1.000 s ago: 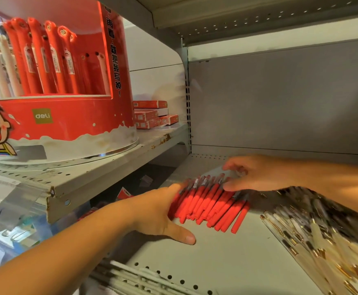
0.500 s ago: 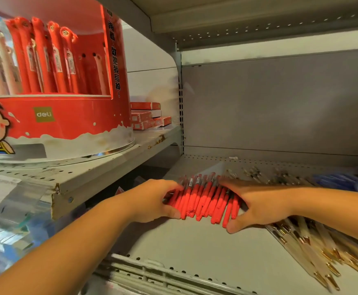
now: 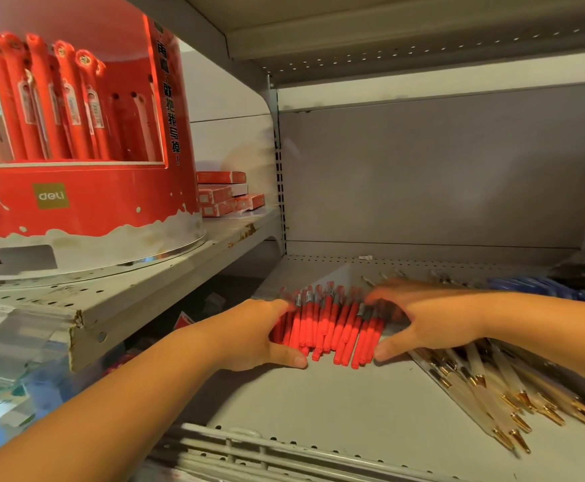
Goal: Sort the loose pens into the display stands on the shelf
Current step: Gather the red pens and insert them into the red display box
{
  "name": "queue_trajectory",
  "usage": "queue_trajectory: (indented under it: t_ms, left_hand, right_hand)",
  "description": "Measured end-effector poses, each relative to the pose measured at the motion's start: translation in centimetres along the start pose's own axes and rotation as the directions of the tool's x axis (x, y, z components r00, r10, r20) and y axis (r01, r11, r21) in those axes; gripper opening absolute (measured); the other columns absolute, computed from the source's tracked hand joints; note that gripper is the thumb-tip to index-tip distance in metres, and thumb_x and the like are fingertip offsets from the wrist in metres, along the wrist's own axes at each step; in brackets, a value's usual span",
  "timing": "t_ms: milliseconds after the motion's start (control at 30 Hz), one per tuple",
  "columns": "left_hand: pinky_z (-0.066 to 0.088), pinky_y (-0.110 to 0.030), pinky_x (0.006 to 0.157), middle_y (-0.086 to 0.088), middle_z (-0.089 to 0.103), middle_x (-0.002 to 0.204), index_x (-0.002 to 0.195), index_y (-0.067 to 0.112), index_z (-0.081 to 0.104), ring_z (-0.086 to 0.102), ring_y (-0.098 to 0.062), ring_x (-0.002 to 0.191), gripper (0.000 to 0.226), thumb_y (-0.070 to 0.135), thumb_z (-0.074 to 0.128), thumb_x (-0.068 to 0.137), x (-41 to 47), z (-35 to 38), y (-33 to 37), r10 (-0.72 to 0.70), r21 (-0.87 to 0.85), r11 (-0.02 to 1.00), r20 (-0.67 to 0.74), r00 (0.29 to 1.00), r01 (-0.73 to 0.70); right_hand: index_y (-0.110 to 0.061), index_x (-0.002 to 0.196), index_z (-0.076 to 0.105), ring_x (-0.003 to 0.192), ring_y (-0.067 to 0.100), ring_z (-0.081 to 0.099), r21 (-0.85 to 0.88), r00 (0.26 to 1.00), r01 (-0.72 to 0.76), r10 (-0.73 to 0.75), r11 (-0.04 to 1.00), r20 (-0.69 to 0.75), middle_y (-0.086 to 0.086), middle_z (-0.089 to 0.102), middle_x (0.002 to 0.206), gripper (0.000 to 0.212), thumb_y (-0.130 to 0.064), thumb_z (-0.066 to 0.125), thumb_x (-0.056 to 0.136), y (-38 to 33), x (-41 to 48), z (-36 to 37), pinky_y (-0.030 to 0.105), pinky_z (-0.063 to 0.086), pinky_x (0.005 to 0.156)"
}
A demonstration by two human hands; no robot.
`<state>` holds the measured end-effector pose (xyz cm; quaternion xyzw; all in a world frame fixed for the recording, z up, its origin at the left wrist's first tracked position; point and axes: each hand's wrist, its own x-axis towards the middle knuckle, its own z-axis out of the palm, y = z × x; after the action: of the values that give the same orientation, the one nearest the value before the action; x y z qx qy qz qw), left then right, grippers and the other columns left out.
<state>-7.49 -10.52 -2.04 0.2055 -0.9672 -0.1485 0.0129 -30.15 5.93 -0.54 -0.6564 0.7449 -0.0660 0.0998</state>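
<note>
A bundle of several loose red pens (image 3: 332, 325) lies on the grey lower shelf (image 3: 336, 405). My left hand (image 3: 249, 335) cups the bundle's left side, thumb stretched under the pen ends. My right hand (image 3: 426, 318) cups its right side, thumb at the near ends, fingers over the far part. The pens are squeezed between both hands. A round red display stand (image 3: 86, 203) with several red pens upright in it stands on the upper left shelf.
Clear pens with gold tips (image 3: 499, 391) lie in a heap at the right. Blue pens (image 3: 534, 285) lie behind my right forearm. Small red boxes (image 3: 228, 196) are stacked behind the stand. A wire rail (image 3: 249, 447) runs along the shelf's front edge.
My right hand came from the far end of the pens round to their right side. Both hands have pushed the spread pens into a tighter bundle.
</note>
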Motion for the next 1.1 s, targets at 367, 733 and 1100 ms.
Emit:
queue_trajectory:
  t_ms: [367,733,1100]
  left_hand:
    - [0.047,-0.034,0.098,0.003,0.047,0.124,0.147,0.038,0.026,0.051,-0.018,0.109,0.087,0.075,0.057,0.075,1.0,0.5,0.2,-0.031,0.061,0.998,0.031,0.999,0.029]
    - [0.049,-0.042,0.103,0.000,0.041,0.139,0.148,0.041,0.017,0.051,-0.023,0.119,0.111,0.087,0.057,0.056,1.5,1.0,0.3,-0.050,0.023,0.998,-0.005,0.999,0.050]
    - [0.045,-0.041,0.107,-0.001,0.038,0.148,0.151,0.041,0.015,0.049,-0.024,0.125,0.084,0.068,0.055,0.083,2.1,0.9,0.2,0.040,0.060,0.997,0.016,0.999,-0.041]
  right_hand:
    - [-0.032,0.140,0.043,0.112,0.006,0.053,0.023,0.997,0.070,-0.071,0.997,0.022,-0.011,0.054,0.133,0.066,-0.057,0.066,0.084,-0.9,1.0,1.0,-0.001,0.040,0.077]
    - [-0.033,0.140,0.038,0.112,0.008,0.057,0.117,0.991,0.114,-0.121,0.987,0.055,-0.010,0.057,0.128,0.068,-0.063,0.061,0.083,-1.9,0.2,1.3,0.031,0.047,0.102]
    - [-0.025,0.106,0.053,0.081,0.016,0.056,-0.162,0.976,-0.066,0.029,0.985,-0.217,-0.004,0.057,0.094,0.065,-0.083,0.043,0.078,-4.5,0.6,4.4,0.033,0.048,0.070]
